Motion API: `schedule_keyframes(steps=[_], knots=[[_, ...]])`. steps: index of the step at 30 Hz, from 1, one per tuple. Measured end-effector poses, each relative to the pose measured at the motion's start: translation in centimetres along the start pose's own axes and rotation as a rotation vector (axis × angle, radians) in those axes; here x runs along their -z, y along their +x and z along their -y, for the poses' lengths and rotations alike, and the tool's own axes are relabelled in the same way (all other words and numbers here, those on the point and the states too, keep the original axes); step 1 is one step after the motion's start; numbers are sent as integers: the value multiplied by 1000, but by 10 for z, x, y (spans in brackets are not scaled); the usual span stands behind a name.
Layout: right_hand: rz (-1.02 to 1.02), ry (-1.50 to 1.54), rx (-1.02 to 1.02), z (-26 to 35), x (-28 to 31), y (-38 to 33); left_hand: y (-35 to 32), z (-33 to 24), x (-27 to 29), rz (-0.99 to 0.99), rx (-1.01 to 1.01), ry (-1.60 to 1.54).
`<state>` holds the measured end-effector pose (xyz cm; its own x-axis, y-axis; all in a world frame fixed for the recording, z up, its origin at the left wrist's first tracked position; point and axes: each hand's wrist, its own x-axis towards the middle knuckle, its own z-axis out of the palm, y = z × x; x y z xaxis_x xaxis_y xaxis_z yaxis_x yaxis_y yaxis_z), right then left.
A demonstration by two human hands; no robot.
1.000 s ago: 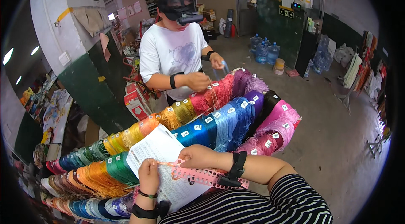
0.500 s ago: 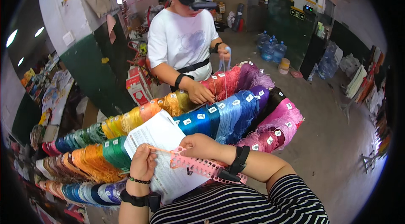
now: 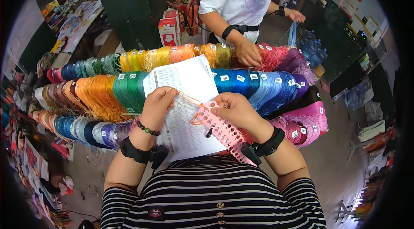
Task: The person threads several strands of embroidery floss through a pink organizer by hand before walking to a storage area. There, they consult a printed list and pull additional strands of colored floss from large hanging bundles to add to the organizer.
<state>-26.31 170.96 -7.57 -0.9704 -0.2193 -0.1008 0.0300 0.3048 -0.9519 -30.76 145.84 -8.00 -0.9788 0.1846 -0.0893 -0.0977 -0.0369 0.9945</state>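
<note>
My right hand pinches the top end of a pink thread-sorting strip punched with rows of round holes. The strip slants down toward my right wrist, and a small dark tuft hangs in one hole. Between thumb and finger of my closed left hand is the end of an orange thread, which runs across to the strip's top and loops beside it. Behind both hands lies a white printed sheet with a table and colour swatches, resting over the hanging thread skeins.
Rows of labelled skeins in many colours spread across in front of me. Beyond them a co-worker touches the red skeins and holds light-blue thread. Red-and-white boxes and blue water bottles stand farther back.
My view has tilted down and turned left. The pink strip now slants more steeply. My left hand still pinches the orange thread, and the co-worker's raised hand has moved outward with the blue thread.
</note>
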Motion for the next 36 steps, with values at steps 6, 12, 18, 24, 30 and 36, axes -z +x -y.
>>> schedule_keyframes(steps=[6,12,18,24,30,36], knots=[[6,74,-7,-2,-4,-4,-2,4,1,57,88,-111],[-27,5,19,-7,-1,-3,4,2,23,7,-146,395],[-24,-1,-11,-13,-2,-1,6,4,30,167,-183,303],[-22,4,9,-6,-3,-4,-4,2,13,164,159,-408],[-27,69,-14,-5,-2,-6,-4,6,20,283,112,-409],[-19,72,-24,8,-3,-10,-7,8,2,-91,-240,565]])
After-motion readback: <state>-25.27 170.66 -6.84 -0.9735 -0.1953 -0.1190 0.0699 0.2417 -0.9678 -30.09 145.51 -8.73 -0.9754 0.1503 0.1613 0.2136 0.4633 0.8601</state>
